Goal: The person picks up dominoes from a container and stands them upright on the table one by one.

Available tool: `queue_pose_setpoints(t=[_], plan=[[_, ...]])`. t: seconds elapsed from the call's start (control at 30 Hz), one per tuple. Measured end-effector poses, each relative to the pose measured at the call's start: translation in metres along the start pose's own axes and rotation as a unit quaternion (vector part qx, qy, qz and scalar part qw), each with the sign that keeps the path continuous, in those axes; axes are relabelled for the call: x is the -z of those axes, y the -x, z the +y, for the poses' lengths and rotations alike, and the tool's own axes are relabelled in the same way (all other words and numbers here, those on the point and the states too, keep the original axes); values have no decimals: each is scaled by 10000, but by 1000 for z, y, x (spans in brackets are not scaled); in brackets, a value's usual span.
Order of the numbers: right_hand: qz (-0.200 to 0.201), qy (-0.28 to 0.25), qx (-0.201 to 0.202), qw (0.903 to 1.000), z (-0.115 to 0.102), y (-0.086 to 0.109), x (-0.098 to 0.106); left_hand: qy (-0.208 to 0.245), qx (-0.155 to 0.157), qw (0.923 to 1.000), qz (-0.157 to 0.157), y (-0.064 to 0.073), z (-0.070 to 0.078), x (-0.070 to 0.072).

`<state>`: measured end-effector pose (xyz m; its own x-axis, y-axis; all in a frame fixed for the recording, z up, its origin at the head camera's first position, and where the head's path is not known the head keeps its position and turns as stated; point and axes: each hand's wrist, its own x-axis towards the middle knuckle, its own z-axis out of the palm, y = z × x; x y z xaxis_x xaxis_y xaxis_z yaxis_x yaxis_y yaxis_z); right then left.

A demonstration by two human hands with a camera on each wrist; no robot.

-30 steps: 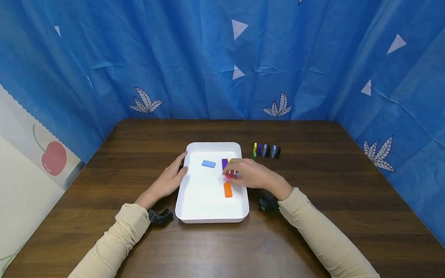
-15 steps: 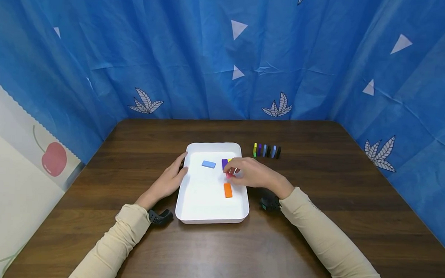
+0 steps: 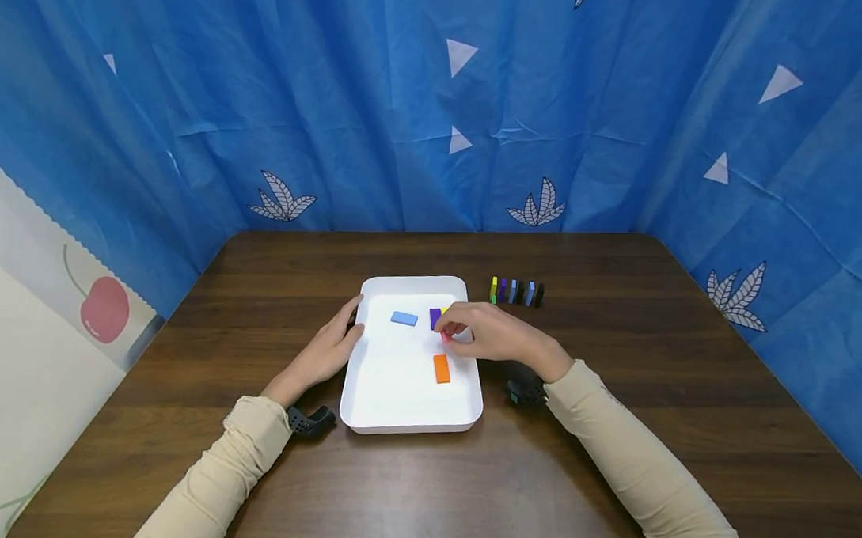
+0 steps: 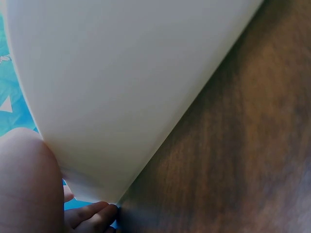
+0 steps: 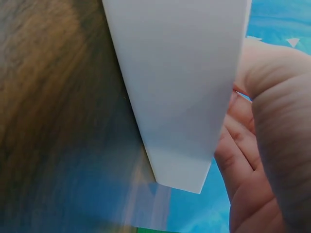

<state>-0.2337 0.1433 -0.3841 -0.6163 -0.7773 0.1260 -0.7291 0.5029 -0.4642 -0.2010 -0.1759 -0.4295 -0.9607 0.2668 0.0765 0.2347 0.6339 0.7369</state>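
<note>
A white tray [image 3: 398, 402] sits on the wooden table with small flat domino-like blocks in it. My right hand [image 3: 500, 332] reaches over the tray's right wall and pinches a pink block [image 3: 446, 338] between thumb and fingers. Beside those fingertips lie a purple block [image 3: 435, 319] and a yellow block [image 3: 445, 310], the latter mostly hidden. An orange block [image 3: 442, 369] lies nearer, a light blue block [image 3: 404, 318] farther left. My left hand [image 3: 324, 351] rests along the tray's left wall, thumb at the rim. In the right wrist view the outer tray wall [image 5: 180, 87] hides the pinched block.
Right of the tray's far corner, several thin blocks [image 3: 512, 291] stand upright in a row, with a small green block [image 3: 493, 300] at its left end. A blue curtain [image 3: 406, 165] hangs behind the table [image 3: 615, 307].
My right hand has shifted slightly away and to the right, and the pink block between its fingers now shows less of its face. My left hand stays at the tray.
</note>
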Motion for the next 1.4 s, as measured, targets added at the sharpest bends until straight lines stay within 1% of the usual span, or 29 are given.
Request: queue_pose_setpoints(t=[0.13,0.37,0.57,0.73,1.0,1.23,1.4], plan=[[25,-105,-23,9999,-1,1,4,-5,17,10000,4,0,-1,0],[93,-64,-122,9999,-2,2,12,-8,13,10000,13,1,-2,0],[104,-175,-217,9996,-4,5,18,41,-39,10000,21,2,-3,0],[121,-165,-268,9994,-3,6,21,5,-10,10000,7,2,-3,0],[226,-303,-249,9990,-2,8,29,-5,2,10000,19,2,-4,0],[252,-269,-329,9988,-3,13,38,-13,-12,10000,19,1,-4,-1],[320,-361,-303,9984,-1,16,42,-11,-15,10000,10,0,-3,-1]])
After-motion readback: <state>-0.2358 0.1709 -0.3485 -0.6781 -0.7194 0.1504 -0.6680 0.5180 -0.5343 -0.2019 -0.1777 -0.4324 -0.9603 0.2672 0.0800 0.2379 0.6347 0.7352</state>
